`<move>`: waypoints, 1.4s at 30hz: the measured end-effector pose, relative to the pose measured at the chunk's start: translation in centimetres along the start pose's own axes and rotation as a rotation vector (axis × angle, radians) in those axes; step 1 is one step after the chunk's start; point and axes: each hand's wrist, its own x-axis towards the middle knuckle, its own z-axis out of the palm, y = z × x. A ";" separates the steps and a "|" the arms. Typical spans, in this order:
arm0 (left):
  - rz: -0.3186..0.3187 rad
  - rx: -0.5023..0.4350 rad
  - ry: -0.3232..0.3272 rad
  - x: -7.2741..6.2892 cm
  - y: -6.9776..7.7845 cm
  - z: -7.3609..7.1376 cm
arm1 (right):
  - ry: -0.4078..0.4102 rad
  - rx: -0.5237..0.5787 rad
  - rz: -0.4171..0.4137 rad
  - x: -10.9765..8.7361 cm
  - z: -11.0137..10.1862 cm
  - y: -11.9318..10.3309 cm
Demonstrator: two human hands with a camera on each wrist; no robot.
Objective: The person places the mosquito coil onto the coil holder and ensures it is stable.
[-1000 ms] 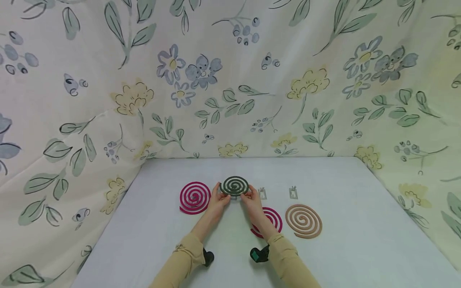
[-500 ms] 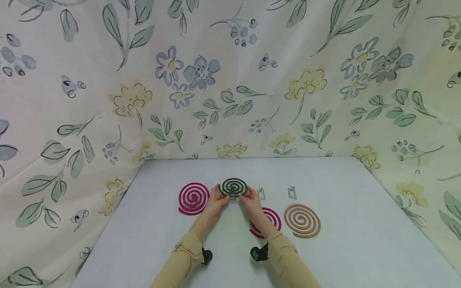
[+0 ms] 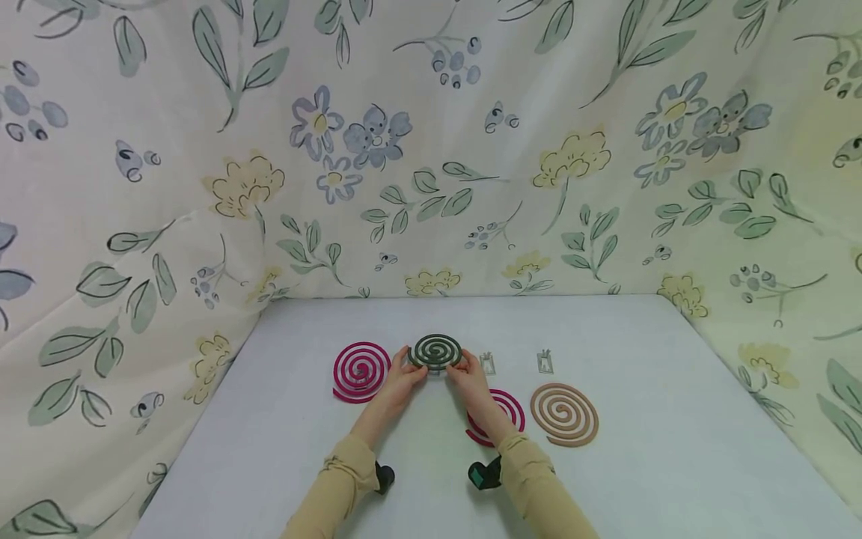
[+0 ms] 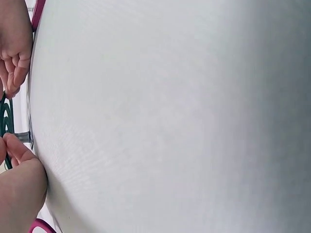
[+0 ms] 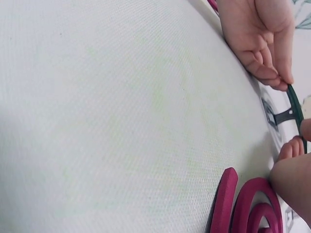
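Observation:
A dark green mosquito coil (image 3: 436, 351) lies roughly level above a small metal stand, whose upright metal stem (image 5: 284, 115) reaches the coil's underside in the right wrist view. My left hand (image 3: 404, 378) pinches the coil's left edge with thumb and fingers. On the opposite edge, my right hand (image 3: 469, 380) pinches it the same way. Whether the stem's tip is inside the coil's centre cannot be seen. A magenta coil (image 3: 361, 373) sits left of my left hand, with a bit of metal showing at its middle. Another magenta coil (image 3: 515, 408) lies partly under my right forearm.
A tan coil (image 3: 564, 414) lies flat to the right on the white table (image 3: 673, 464). Behind it are two metal stands, one nearer (image 3: 488, 363) my right hand and one farther right (image 3: 545, 361). Floral cloth (image 3: 431, 150) hangs at the back and sides.
The head view has shifted slightly. Both hands keep their pinch on the green coil, which appears a touch lower than a second ago.

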 end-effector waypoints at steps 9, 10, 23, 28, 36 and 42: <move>0.020 0.017 0.008 -11.7 14.6 9.3 | 0.013 0.004 0.003 1.3 0.0 1.6; 0.036 -0.004 -0.011 -12.3 15.3 9.7 | 0.013 0.005 0.004 1.3 0.0 1.6; -0.009 -0.073 -0.040 -12.9 16.4 10.3 | -0.013 -0.058 -0.013 1.0 -0.2 1.4; -0.077 0.001 0.019 -17.7 22.5 14.3 | -0.020 -0.085 -0.013 1.0 -0.2 1.3; -0.119 0.006 0.049 -18.9 24.2 15.3 | -0.033 -0.082 0.003 1.0 -0.4 1.5; -0.112 0.006 0.062 -18.4 23.1 14.9 | -0.030 -0.071 0.013 0.7 -0.3 1.3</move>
